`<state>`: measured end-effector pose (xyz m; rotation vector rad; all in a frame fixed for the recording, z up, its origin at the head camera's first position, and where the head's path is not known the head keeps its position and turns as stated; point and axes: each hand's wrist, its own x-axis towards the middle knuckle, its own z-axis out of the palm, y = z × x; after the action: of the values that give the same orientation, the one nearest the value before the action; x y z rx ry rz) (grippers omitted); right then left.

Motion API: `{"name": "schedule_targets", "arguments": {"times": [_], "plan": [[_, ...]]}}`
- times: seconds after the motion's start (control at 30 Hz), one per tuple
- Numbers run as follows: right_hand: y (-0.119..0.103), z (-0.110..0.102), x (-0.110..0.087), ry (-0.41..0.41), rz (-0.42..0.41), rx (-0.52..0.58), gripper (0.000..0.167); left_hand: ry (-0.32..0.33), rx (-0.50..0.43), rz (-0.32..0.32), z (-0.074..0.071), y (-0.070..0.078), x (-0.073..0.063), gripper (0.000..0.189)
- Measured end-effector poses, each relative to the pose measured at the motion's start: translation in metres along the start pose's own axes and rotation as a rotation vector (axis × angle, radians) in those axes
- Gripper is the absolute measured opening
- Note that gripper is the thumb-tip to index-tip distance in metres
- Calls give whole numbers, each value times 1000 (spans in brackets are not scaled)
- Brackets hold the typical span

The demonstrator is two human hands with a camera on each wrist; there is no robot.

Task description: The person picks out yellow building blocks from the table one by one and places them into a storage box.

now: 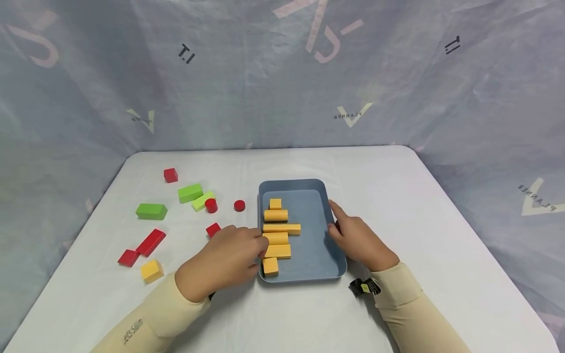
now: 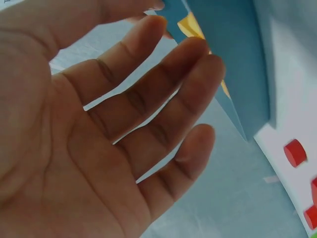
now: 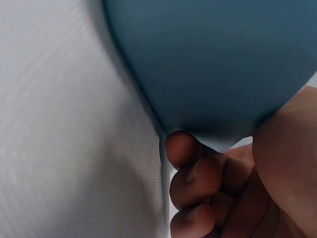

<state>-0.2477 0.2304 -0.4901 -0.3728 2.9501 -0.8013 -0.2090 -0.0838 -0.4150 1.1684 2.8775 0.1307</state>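
A blue-grey tray (image 1: 315,264) lies between the hands, with several yellow blocks (image 1: 278,251) in a column along its left side. My left hand (image 1: 227,257) is at the tray's left rim, fingertips beside the lower yellow blocks. In the left wrist view its fingers (image 2: 163,116) are loosely bent and spread, with nothing seen in the palm; whether the fingertips touch a block is unclear. My right hand (image 1: 362,242) holds the tray's right wall, thumb at the rim. The right wrist view shows curled fingers (image 3: 195,183) against the tray's outer side (image 3: 208,64).
Left of the tray lie green blocks (image 1: 151,211), a lime block (image 1: 200,202), several red pieces (image 1: 151,242) and a yellow block (image 1: 152,271). One red cube (image 1: 170,175) lies farther back. A white cloth covers the table (image 1: 397,196); a grey curtain (image 1: 282,98) hangs behind.
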Motion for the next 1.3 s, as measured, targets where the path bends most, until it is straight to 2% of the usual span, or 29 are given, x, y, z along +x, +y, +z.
{"name": "schedule_targets", "arguments": {"times": [0.2, 0.57, 0.7, 0.93, 1.17, 1.3], "plan": [[2, -1, 0, -1, -2, 13, 64, -30, 34, -69, 2, -10, -12, 16], [4, 0, 0, -15, -2, 33, 65, -86, 55, -221, 5, -32, -43, 18], [4, 1, 1, -15, -1, 31, 65, -79, 64, -236, 7, -37, -52, 19], [4, 1, 1, -9, -5, 38, 64, -19, 68, -241, 9, -42, -64, 19], [3, 1, 1, -17, -2, 34, 65, -54, 74, -306, 12, -46, -72, 20], [2, 0, 1, -18, 1, 41, 65, -66, 96, -318, 13, -48, -75, 22]]}}
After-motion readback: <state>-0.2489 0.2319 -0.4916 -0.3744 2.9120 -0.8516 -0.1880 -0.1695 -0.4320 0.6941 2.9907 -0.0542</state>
